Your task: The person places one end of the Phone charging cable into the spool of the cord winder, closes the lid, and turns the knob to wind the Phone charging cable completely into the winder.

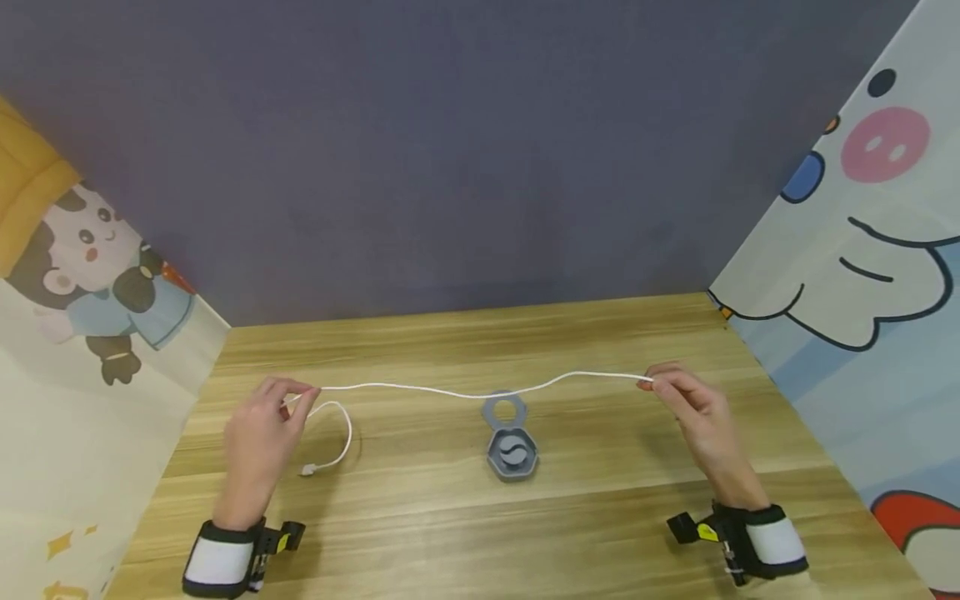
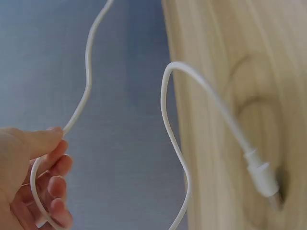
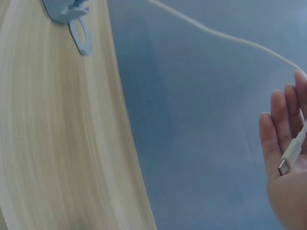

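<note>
A white charging cable [image 1: 408, 387] stretches in a slightly wavy line above the table between both hands. My left hand [image 1: 258, 429] pinches it between thumb and index finger. Past that grip a loop hangs down, ending in a white plug [image 2: 263, 177] close to the tabletop. At the other end my right hand [image 1: 697, 421] pinches the cable with thumb and fingers, and a USB-C connector [image 3: 290, 155] lies against its palm. Between the hands, on the table, sits a grey hexagonal case [image 1: 513, 475] with a hinged ring-shaped lid [image 1: 491, 412] folded back.
The wood-grain table [image 1: 420, 542] runs back to a dark grey panel [image 1: 450, 167]. Cartoon-printed panels stand at the left [image 1: 45, 400] and right [image 1: 810, 275] sides. Each wrist wears a strap with a small camera.
</note>
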### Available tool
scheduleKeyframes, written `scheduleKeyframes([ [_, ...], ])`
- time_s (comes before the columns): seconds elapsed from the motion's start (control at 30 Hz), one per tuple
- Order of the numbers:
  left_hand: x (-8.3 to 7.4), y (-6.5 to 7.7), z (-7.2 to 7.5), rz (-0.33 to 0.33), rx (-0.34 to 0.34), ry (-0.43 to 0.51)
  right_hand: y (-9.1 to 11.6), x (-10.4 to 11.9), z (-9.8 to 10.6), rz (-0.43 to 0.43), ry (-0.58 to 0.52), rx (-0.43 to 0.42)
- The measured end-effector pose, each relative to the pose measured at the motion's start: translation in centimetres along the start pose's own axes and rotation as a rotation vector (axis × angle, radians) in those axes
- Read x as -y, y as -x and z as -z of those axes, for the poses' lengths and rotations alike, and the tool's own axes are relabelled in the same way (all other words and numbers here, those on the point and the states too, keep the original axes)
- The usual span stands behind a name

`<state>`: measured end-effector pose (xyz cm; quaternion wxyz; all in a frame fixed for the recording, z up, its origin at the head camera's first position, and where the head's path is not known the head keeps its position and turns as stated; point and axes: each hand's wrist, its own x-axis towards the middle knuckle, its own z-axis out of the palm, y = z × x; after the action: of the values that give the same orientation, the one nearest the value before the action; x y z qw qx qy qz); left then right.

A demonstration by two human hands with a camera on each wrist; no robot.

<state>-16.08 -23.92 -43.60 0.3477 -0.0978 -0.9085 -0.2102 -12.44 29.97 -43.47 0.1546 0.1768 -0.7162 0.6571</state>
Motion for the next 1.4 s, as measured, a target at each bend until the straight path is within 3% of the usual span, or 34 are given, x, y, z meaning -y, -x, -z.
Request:
scheduleKeyframes([
  [0.3,-0.1,0.9,-1.2,0.056,0.051,-0.001,-0.4,-0.2,-2.7,-0.080,0.041,0.041],
  [0.53,-0.4,1.5,-1.3,0.058,0.108,-0.044,-0.6,-0.6,-5.2,-0.034,-0.027,0.084],
  [0.73,-0.7,2.2,-1.7,0.032,0.183,-0.098,-0.6,-1.2,-6.8,-0.026,-0.025,0.130],
  [1.07,-2.2,2.8,-2.3,0.048,0.304,-0.168,-0.3,-1.7,-9.0,-0.013,-0.022,0.202],
  [1.17,-2.9,2.9,-2.7,0.009,0.278,-0.185,-0.4,-1.8,-9.6,0.000,-0.029,0.226],
  [1.4,-5.2,2.7,-4.0,-0.101,0.130,-0.142,-0.6,-1.9,-11.0,0.043,-0.047,0.281],
])
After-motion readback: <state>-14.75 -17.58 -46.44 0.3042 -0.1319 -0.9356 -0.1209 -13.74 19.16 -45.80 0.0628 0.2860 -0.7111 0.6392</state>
